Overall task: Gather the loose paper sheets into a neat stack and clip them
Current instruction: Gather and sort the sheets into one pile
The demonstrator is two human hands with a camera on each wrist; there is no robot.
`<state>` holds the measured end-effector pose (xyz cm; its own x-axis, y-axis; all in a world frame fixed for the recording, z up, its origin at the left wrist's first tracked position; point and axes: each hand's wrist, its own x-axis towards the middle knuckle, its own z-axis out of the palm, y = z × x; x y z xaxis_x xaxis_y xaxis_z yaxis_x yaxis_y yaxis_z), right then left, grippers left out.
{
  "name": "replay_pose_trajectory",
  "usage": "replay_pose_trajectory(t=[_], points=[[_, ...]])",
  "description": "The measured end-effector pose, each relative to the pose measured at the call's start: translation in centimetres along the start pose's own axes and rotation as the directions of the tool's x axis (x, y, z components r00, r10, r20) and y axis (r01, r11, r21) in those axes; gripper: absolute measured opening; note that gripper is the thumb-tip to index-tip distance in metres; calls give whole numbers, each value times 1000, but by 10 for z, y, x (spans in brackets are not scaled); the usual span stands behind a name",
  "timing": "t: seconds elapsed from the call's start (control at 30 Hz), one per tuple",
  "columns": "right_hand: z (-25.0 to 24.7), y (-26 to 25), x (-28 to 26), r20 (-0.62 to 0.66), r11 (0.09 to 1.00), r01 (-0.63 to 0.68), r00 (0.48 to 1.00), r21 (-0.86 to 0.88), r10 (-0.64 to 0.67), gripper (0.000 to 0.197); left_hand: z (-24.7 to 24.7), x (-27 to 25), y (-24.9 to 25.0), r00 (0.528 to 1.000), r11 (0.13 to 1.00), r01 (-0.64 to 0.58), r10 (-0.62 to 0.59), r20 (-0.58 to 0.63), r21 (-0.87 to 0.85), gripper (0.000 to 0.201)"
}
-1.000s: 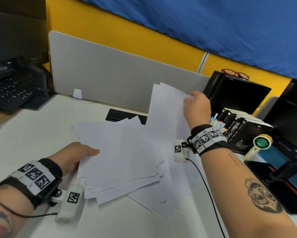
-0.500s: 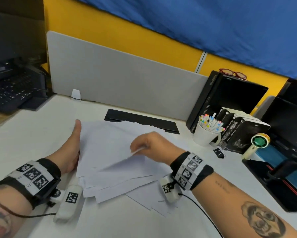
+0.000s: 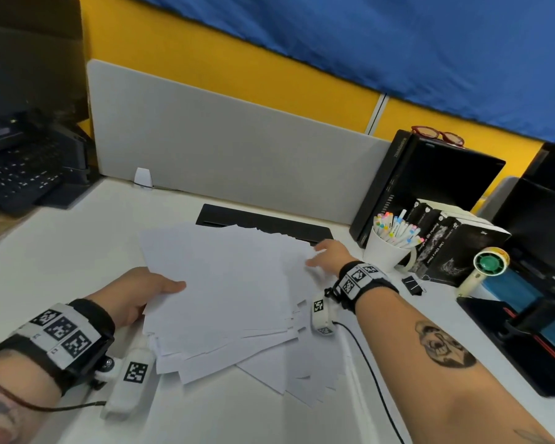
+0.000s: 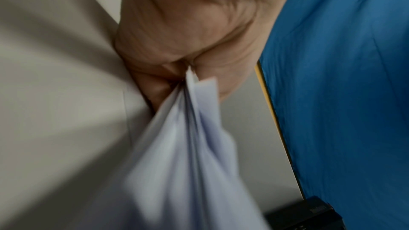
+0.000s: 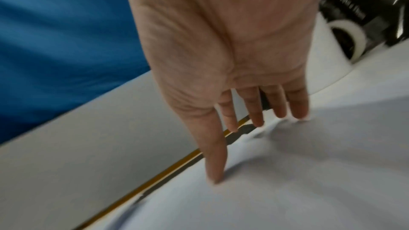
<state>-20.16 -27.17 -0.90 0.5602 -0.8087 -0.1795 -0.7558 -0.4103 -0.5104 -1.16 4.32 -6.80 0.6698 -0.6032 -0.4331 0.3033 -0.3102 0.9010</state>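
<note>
A fanned, untidy pile of white paper sheets [image 3: 224, 283] lies on the white desk [image 3: 61, 251]. My left hand [image 3: 144, 290] pinches the pile's left edge, thumb on top; the left wrist view shows the sheets [image 4: 188, 137] bunched between thumb and fingers. My right hand [image 3: 329, 256] is at the pile's far right corner, its straight fingers [image 5: 215, 172] pressing tips down on the paper [image 5: 287, 181]. A black binder clip [image 3: 414, 284] lies on the desk to the right of my right wrist.
A white cup of markers [image 3: 390, 248] stands just right of my right hand. Black books [image 3: 458, 241], a small fan [image 3: 487, 267] and a black box [image 3: 430, 181] crowd the right side. A black slot [image 3: 263, 224] and grey divider panel [image 3: 221, 139] lie behind the pile.
My right hand laid its lifted sheets onto the pile, then slid from the pile's middle to its far right corner. My left hand went from standing edge-on beside the pile to pinching its left edge.
</note>
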Motion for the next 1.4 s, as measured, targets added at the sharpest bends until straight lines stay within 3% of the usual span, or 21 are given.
replay_pose_trajectory(t=[0.1, 0.27, 0.33, 0.4, 0.43, 0.57, 0.63, 0.8, 0.93, 1.0, 1.1, 1.33, 1.4], points=[[-13, 22, 9, 41, 976, -176, 982, -127, 183, 80, -1, 2, 0, 1000, 1000, -4, 4, -4, 1, 32], [-23, 30, 2, 132, 979, -202, 970, -20, 202, 61, -2, 1, 2, 1000, 1000, 7, -7, -5, 6, 30], [-24, 31, 1, 141, 986, -167, 976, -12, 167, 63, -2, 0, 3, 1000, 1000, 6, -6, -6, 4, 30], [-22, 34, 2, 139, 990, -133, 982, 52, 124, 85, -2, 1, 2, 1000, 1000, 6, -6, -7, 4, 32], [-22, 34, 3, 124, 985, -124, 986, 118, 109, 87, -2, 1, 2, 1000, 1000, 6, -6, -8, 3, 31], [-24, 36, -3, -43, 926, 48, 998, 373, -35, 32, 0, 1, 2, 1000, 1000, -2, 2, -5, -7, 30], [-25, 32, -9, -37, 904, 101, 995, 416, -94, 26, 0, 2, 1, 1000, 1000, 0, 0, -5, -8, 33], [-36, 33, -20, 228, 779, 26, 950, 626, -215, 69, -1, 3, 0, 1000, 1000, -2, 2, -9, 4, 36], [-42, 41, -20, 249, 672, -18, 936, 741, -250, 78, -1, 3, 0, 1000, 1000, -5, 5, -9, 5, 36], [-43, 43, -20, 245, 629, -30, 934, 777, -258, 71, 0, 3, 0, 1000, 1000, -6, 6, -10, 2, 35], [-40, 41, -20, 231, 642, -22, 942, 766, -244, 50, 0, 3, 1, 1000, 1000, -8, 8, -14, 0, 34], [-35, 43, -21, 204, 697, 44, 941, 716, -269, 58, 0, 4, -1, 1000, 1000, -9, 9, -19, 0, 36], [-31, 42, -26, 170, 764, 128, 939, 632, -298, 59, 0, 3, -1, 1000, 1000, -8, 8, -17, -5, 34]])
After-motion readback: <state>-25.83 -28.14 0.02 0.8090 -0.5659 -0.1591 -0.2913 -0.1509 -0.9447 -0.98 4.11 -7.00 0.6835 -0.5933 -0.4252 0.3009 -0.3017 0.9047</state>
